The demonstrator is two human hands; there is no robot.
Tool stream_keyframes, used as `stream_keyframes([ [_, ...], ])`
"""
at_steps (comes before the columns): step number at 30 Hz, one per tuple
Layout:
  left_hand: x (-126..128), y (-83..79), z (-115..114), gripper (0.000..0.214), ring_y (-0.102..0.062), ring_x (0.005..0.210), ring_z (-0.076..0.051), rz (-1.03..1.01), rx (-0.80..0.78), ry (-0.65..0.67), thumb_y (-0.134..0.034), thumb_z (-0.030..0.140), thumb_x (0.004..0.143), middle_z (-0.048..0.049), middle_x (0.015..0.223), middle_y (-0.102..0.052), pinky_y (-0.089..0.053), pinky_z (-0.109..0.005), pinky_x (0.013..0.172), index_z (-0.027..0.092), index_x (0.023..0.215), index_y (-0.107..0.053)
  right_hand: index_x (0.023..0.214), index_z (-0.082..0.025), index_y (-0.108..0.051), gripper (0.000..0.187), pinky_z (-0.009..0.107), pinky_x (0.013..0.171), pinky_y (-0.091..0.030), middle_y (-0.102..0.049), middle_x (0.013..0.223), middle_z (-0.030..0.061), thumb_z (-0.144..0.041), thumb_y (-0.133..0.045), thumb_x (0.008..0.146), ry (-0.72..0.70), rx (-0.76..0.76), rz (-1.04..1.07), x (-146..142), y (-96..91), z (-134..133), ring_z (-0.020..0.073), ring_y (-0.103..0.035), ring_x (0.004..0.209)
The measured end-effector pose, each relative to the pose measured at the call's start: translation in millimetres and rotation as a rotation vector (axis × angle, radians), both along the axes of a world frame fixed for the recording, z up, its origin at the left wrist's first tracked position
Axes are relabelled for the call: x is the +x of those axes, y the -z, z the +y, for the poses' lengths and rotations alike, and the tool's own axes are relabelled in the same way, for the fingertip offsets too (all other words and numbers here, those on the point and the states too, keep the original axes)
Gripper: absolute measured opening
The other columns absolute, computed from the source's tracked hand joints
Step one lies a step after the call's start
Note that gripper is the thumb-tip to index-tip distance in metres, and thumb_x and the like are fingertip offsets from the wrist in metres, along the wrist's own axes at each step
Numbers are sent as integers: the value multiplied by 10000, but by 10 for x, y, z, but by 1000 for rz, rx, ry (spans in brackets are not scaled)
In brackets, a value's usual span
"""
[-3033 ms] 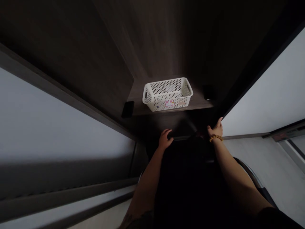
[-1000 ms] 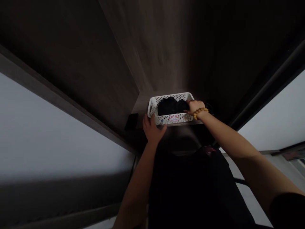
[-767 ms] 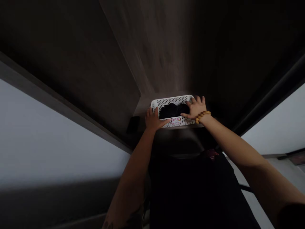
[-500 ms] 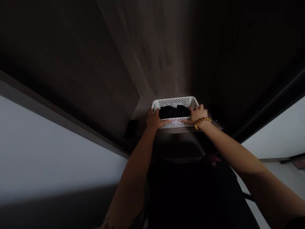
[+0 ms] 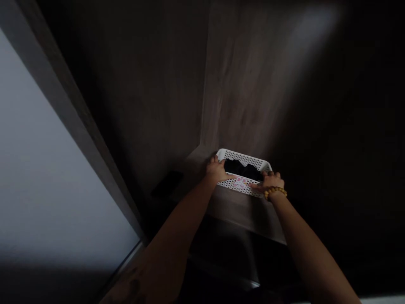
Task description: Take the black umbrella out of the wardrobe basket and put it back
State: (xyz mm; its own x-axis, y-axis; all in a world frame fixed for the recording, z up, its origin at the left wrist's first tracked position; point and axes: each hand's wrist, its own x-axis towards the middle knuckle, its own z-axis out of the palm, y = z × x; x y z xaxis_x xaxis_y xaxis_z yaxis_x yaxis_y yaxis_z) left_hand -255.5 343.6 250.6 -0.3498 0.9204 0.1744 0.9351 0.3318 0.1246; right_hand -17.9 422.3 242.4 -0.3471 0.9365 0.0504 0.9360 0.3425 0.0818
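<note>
A white perforated plastic basket stands on the wooden shelf, turned slightly, with a pink sticker on its front wall. Dark, crumpled, cloth-like items lie inside it. My left hand grips the basket's left end, its thumb stretched along the front. On the opposite end is my right hand, fingers over the side and thumb pointing toward the sticker. A yellow beaded bracelet circles my right wrist.
Left of the basket lies a dark flat object, its kind unclear. Dark wooden panels rise around the shelf, whose front edge faces me. A pale panel stands at the left. The right side is in deep shadow.
The basket, held by both hands, sits farther back on the shelf, and more bare shelf shows in front of it. The view has turned and tilted.
</note>
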Motion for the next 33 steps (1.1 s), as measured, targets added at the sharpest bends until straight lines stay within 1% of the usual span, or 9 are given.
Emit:
stream_keyframes([
  [4,-331,28,747,1107,-368,1412,-418,12,45,3,-657,893,647,-233,1593,-316,-409,-493,1091,175,1476,-497,1318,-216,-603,962,450,887,-485,-554,1293,188,-922,-636,665,-6,51,14,-347,-28,778,377,-446,1224],
  [8,-550,22,1293,1092,-398,1397,-418,35,76,-73,-630,896,669,-247,1569,-344,-409,-480,1090,165,1469,-505,1332,-215,-594,957,453,890,-486,-543,1319,192,-897,-666,665,-65,39,14,-643,-205,1459,372,-435,1230],
  [13,-604,5,1937,1058,-426,1381,-430,77,68,-101,-590,883,718,-269,1535,-389,-421,-476,1069,128,1456,-514,1310,-213,-607,916,456,891,-487,-536,1327,205,-866,-685,672,-99,18,52,-683,-294,2075,372,-434,1221],
  [16,-611,22,2270,1086,-403,1402,-433,92,62,-89,-567,891,725,-279,1548,-367,-408,-483,1083,118,1483,-485,1296,-213,-606,903,463,902,-483,-545,1306,200,-863,-680,673,-89,52,70,-672,-229,2393,373,-430,1216],
  [20,-704,35,2556,1078,-405,1403,-426,60,48,-89,-576,888,721,-272,1558,-357,-388,-475,1107,131,1483,-489,1283,-209,-610,900,475,912,-479,-538,1307,197,-876,-654,681,-89,56,66,-776,-135,2709,373,-419,1216],
  [24,-694,-2,2660,988,-386,1410,-437,82,103,-126,-594,816,778,-277,1559,-356,-366,-559,1109,134,1485,-481,1300,-207,-597,909,472,923,-476,-536,1322,197,-877,-647,688,-87,54,66,-870,-162,2837,368,-412,1229],
  [27,-512,37,2545,921,-285,1476,-434,146,234,-139,-605,691,853,-281,1607,-262,-304,-613,1142,105,1533,-399,1318,-205,-589,909,473,929,-474,-527,1346,200,-869,-645,700,-77,47,66,-849,-225,2857,368,-409,1243],
  [30,-241,231,2164,932,-167,1530,-407,196,273,-40,-646,540,868,-274,1646,-143,-225,-583,1202,57,1579,-287,1344,-204,-577,913,480,937,-472,-516,1369,206,-867,-628,718,-84,37,68,-785,-260,2847,373,-399,1263],
  [33,36,525,1560,946,-154,1541,-384,149,128,85,-675,489,834,-238,1658,-139,-231,-539,1220,88,1593,-279,1359,-194,-571,933,501,941,-469,-513,1378,217,-876,-609,724,-85,14,67,-717,-282,2775,384,-379,1292],
])
